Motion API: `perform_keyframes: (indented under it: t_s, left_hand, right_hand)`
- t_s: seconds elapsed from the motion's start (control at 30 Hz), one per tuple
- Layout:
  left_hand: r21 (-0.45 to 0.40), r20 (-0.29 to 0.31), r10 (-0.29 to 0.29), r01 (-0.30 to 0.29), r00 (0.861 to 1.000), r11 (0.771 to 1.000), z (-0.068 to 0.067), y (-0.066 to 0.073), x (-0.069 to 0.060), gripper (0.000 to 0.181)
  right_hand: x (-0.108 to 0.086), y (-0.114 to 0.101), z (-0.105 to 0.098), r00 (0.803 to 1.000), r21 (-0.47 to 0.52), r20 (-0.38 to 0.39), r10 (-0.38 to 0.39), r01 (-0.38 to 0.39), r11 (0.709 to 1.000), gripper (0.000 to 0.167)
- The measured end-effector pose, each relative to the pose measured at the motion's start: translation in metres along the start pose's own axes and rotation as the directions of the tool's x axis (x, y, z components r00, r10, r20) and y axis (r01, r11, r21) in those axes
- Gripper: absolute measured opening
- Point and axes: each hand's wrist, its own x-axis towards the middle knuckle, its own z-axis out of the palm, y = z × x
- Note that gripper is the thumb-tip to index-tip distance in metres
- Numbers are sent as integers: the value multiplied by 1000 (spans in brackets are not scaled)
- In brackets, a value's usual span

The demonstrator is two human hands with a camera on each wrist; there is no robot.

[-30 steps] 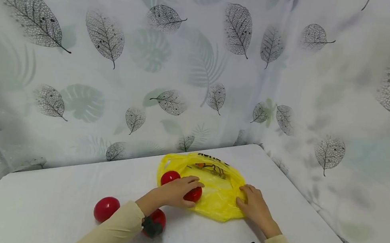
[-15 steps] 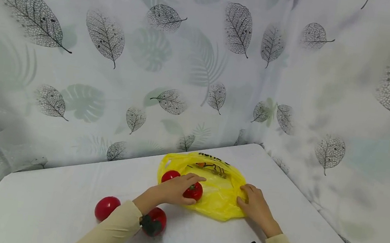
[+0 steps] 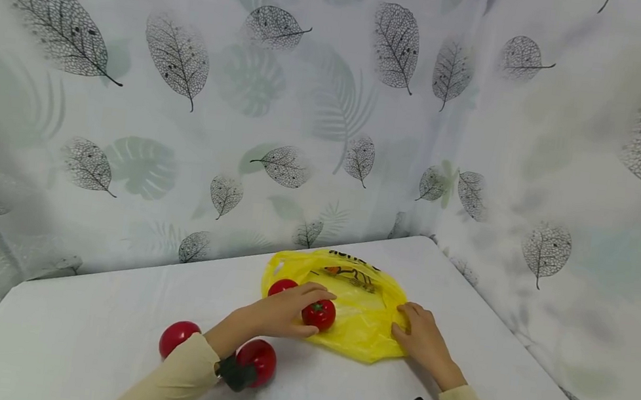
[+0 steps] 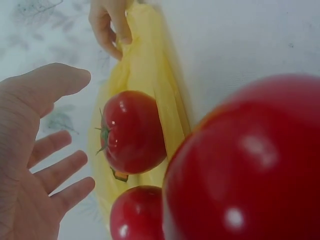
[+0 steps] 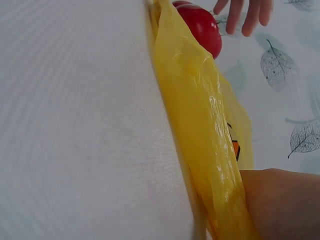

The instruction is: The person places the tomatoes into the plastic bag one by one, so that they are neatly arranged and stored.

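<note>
A yellow plastic bag (image 3: 361, 313) lies with its mouth spread. Two red tomatoes rest at its left side: a front one (image 3: 319, 316) with a green stem, and another (image 3: 282, 285) partly behind my left hand (image 3: 284, 309). In the left wrist view, my left hand (image 4: 37, 160) has its fingers loosely spread, apart from the stemmed tomato (image 4: 132, 134). My right hand (image 3: 425, 344) pinches the bag's right edge between thumb and fingers. The right wrist view shows part of that hand (image 5: 285, 202) behind the yellow plastic (image 5: 195, 115).
Two more tomatoes sit on the white table (image 3: 74, 330): one (image 3: 177, 335) left of my left forearm, the other (image 3: 262, 360) beside the dark wrist camera (image 3: 235, 374). A leaf-patterned curtain (image 3: 202, 94) hangs behind the table and along its right side.
My left hand has loosened from the stemmed tomato and drawn slightly back to the left, so more of that tomato shows. My right hand keeps its hold on the bag.
</note>
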Motion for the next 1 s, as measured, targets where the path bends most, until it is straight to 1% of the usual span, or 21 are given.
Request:
perform_keyframes:
  t_s: [0.17, 0.3, 0.4, 0.67, 0.83, 1.0]
  left_hand:
    - [-3, -16, 17, -17, 1000, 1000, -2, -2, -8, 58]
    - [-1, -24, 9, -9, 1000, 1000, -4, -3, -16, 57]
    - [-5, -30, 4, -4, 1000, 1000, -6, -5, -22, 58]
    - [2, -81, -9, 9, 997, 1000, -14, -14, -38, 56]
    - [-22, -108, -34, 32, 994, 999, -17, -20, -49, 53]
    - [-57, -144, -83, 76, 986, 995, -26, -27, -64, 51]
  right_hand:
    - [-1, 0, 1, 1000, 7, -2, 3, -3, 1000, 42]
    - [-1, -2, 2, 1000, 17, 9, 16, -17, 1000, 42]
    - [-1, -3, 2, 1000, 13, 10, 10, -10, 1000, 43]
    - [1, -2, 1, 1000, 9, 7, 10, -10, 1000, 45]
    - [0, -1, 2, 1000, 0, -1, -3, 3, 1000, 44]
    - [0, -1, 0, 1000, 2, -7, -9, 9, 1000, 44]
